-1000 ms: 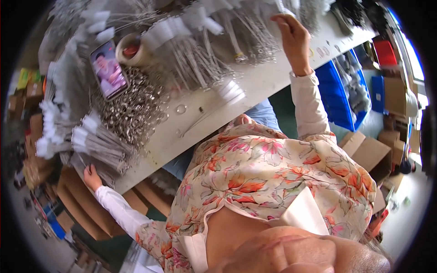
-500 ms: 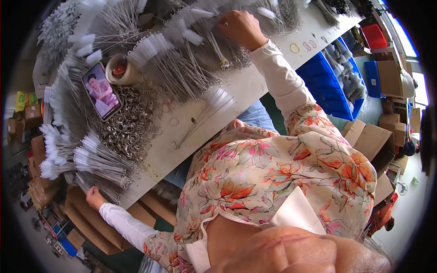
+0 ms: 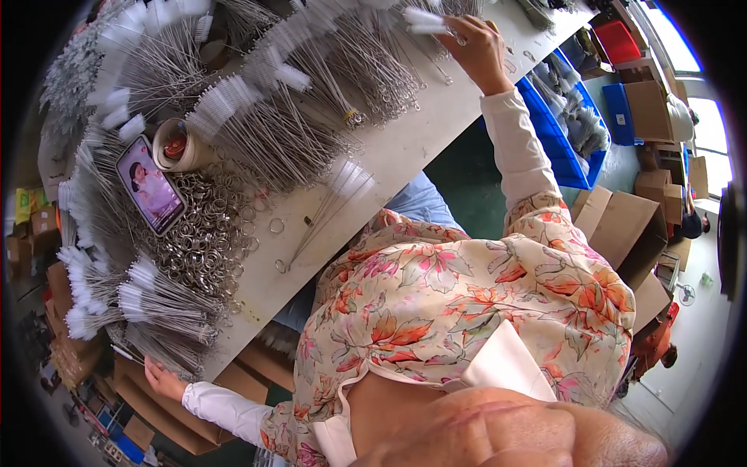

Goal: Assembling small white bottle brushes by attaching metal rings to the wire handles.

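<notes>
In my right hand (image 3: 476,53), raised over the far right of the table, are a few small wire brushes; their white bristle heads (image 3: 425,21) stick out to the left of the closed fingers. My left hand (image 3: 165,380) is low at the left table corner, its fingertips pinched at the end of a thin white-tipped wire brush (image 3: 127,354). Just above it lie bundles of similar brushes (image 3: 167,303). A large row of brushes (image 3: 272,128) with looped wire ends spreads across the table. A few single brushes (image 3: 331,210) lie nearest my body.
A heap of metal rings (image 3: 202,233) lies beside a lit phone (image 3: 152,187) and a beige cup (image 3: 173,145). Right of the table stands a blue crate (image 3: 560,128) of grey bundles. Cardboard boxes (image 3: 626,226) stand on the floor; another person (image 3: 654,354) is at the far right.
My right hand has moved right, away from the brush row, and brush heads now show in it. My left hand has dropped slightly lower. The view has shifted a little.
</notes>
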The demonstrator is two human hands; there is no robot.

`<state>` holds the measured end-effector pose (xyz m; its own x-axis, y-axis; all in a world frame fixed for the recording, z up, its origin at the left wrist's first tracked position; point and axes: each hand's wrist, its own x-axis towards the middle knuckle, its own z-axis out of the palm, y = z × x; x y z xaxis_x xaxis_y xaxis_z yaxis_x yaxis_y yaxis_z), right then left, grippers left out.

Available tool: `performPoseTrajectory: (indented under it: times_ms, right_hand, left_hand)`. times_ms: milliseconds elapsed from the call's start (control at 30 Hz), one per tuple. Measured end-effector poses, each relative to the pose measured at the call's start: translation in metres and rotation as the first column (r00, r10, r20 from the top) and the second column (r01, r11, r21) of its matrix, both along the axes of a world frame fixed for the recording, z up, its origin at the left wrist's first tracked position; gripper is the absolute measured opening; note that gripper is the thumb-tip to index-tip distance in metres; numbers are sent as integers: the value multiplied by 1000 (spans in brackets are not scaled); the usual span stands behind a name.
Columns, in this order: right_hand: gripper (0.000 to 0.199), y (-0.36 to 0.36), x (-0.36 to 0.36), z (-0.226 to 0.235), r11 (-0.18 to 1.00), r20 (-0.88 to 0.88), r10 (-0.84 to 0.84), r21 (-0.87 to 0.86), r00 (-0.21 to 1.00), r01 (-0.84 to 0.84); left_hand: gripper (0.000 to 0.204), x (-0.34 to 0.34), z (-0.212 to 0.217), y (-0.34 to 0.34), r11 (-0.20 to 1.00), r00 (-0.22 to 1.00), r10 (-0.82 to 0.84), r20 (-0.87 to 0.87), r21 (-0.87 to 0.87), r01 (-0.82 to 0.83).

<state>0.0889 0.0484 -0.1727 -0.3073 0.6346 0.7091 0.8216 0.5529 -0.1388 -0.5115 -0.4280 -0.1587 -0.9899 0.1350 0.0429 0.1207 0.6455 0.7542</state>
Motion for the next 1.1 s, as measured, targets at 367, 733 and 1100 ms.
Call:
performPoseTrajectory:
  times_ms: [367, 733, 1100]
  right_hand:
    - [18, 62, 24, 83, 909, -772, -102, -328, 628, -256]
    - [24, -70, -155, 72, -277, -976, -195, -36, 92, -960]
    - [29, -162, -239, 48, -288, -909, -250, -259, 333, -922]
  left_hand:
    - [36, 96, 36, 20, 828, 980, -182, 85, 551, 106]
    - [26, 249, 52, 155, 552, 740, -671, -42, 639, 536]
    - [18, 272, 31, 206, 410, 550, -826, 120, 798, 442]
